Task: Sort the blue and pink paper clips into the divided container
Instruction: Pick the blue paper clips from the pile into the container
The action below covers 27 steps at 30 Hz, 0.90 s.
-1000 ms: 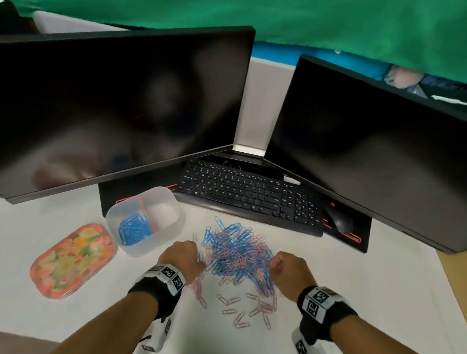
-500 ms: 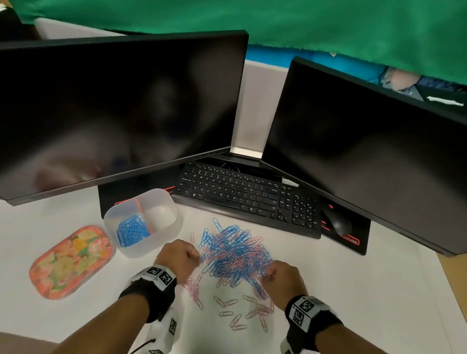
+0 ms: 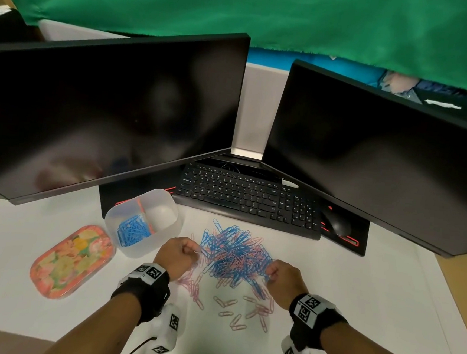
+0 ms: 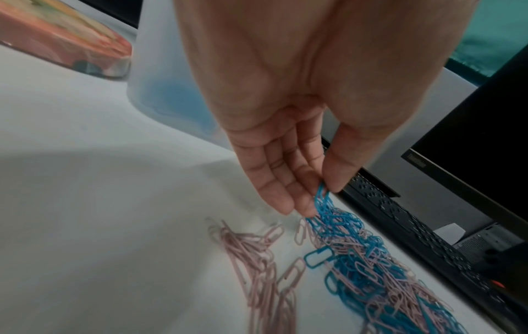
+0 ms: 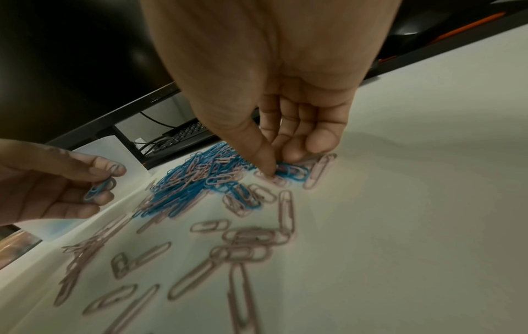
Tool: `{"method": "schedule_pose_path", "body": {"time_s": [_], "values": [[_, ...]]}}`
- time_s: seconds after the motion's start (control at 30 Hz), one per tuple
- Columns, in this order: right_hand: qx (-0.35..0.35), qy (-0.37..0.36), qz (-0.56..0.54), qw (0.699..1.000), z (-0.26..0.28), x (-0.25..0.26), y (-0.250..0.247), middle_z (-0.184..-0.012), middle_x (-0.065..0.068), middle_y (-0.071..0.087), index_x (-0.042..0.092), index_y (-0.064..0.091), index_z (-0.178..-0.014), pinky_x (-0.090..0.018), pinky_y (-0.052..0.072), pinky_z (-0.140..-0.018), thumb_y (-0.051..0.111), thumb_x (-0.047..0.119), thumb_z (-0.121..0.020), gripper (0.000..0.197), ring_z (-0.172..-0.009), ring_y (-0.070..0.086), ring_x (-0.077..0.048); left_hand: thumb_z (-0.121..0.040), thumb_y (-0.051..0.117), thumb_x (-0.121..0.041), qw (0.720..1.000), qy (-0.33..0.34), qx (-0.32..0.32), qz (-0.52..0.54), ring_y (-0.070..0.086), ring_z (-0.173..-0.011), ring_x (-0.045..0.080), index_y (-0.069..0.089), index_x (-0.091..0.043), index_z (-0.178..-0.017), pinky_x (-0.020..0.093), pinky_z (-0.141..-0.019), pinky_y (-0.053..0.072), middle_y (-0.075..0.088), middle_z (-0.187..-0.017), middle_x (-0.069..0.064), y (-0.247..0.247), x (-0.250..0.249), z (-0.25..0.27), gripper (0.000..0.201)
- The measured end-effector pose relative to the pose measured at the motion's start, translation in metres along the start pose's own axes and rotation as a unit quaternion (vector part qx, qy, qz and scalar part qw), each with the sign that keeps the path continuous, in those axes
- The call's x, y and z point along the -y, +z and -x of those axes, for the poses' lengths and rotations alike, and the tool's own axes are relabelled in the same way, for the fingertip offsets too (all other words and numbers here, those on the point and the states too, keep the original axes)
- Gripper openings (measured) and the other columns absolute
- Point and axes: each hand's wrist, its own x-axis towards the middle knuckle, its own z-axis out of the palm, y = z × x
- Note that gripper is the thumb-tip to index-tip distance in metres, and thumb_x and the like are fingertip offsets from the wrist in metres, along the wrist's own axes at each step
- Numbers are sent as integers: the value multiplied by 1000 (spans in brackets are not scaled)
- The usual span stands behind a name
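Both forearms forward, left hand (image 3: 178,255) and right hand (image 3: 285,280) low, fingers (image 4: 302,192) curled in pinches.

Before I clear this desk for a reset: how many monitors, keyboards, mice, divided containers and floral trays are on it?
Monitors: 2
Keyboard: 1
Mouse: 1
Divided container: 1
Floral tray: 1
Total: 6

Premises present as an office workstation. Two dark flat monitors (image 3: 105,114) (image 3: 383,161) stand angled together on a white desk (image 3: 371,301), with a black keyboard (image 3: 250,198) and a mouse (image 3: 337,224) on a black mat beneath them. A grey partition panel (image 3: 256,108) backs the desk; green cloth (image 3: 269,13) hangs above.
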Motion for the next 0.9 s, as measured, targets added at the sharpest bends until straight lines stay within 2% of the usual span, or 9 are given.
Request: {"method": "schedule_pose_path", "body": {"time_s": [0.1,0.17,0.3,0.4,0.5,0.63,0.73,0.8,0.9], "values": [[0,-3,-8,1000,1,-3,-2,-101,-3,63,9,66,-96,-17,40,-80,50,-5,-85,24,-92,55,-15,-86,56,3,999,-18,-6,32,64,-63,21,66,-12,-82,33,-65,56,68,-74,11,0,3,-1,19],[5,4,-21,1000,1,-4,-5,-101,-3,63,7,66,-100,-17,39,-79,49,-3,-85,25,-92,55,-15,-86,55,3,998,-27,-8,48,60,-60,20,65,-11,-83,30,-60,50,67,-75,12,0,5,-2,19],[40,28,-59,997,1,-4,-12,-78,6,61,20,63,-85,-17,42,-66,51,-1,-83,25,-80,56,-15,-83,51,4,997,-38,-13,65,56,-60,18,63,-11,-88,29,-60,45,68,-76,11,0,3,-4,20],[82,59,-156,983,2,-2,-19,-70,-5,63,12,64,-89,-26,49,-59,52,-7,-82,24,-62,56,-18,-87,41,4,996,-38,-7,84,52,-57,19,59,-6,-90,30,-58,44,61,-66,10,2,-3,-5,21],[99,91,-286,949,3,-1,-22,-71,-15,61,0,62,-102,-29,42,-52,48,-10,-83,25,-59,52,-22,-90,36,2,995,-46,-12,93,46,-54,20,55,-9,-83,26,-53,38,52,-64,8,4,-10,-10,23],[107,110,-368,917,5,1,-21,-69,-11,57,3,62,-96,-27,39,-51,40,-11,-81,30,-57,50,-20,-91,50,-14,998,6,-33,-45,54,-76,19,58,-18,-82,27,-70,40,58,-78,0,6,-17,-12,13],[120,106,-360,919,6,3,-18,-64,-7,49,7,60,-85,-24,35,-50,40,-9,-79,27,-54,43,-17,-87,56,-15,974,65,-24,-215,55,-72,15,61,-23,-93,23,-63,40,57,-77,-2,7,-21,-10,11],[125,99,-328,931,7,4,-17,-62,-4,45,10,59,-80,-23,30,-49,44,-6,-82,22,-51,37,-14,-88,55,-16,944,97,-1,-315,59,-84,18,62,-26,-103,24,-73,44,57,-90,-2,8,-19,-11,20],[97,36,-192,976,10,3,-14,-71,7,55,16,60,-77,-16,39,-56,55,1,-85,18,-61,49,-8,-89,53,-17,921,99,16,-376,60,-96,22,61,-26,-110,28,-85,48,54,-107,0,8,-14,-12,24]]}}
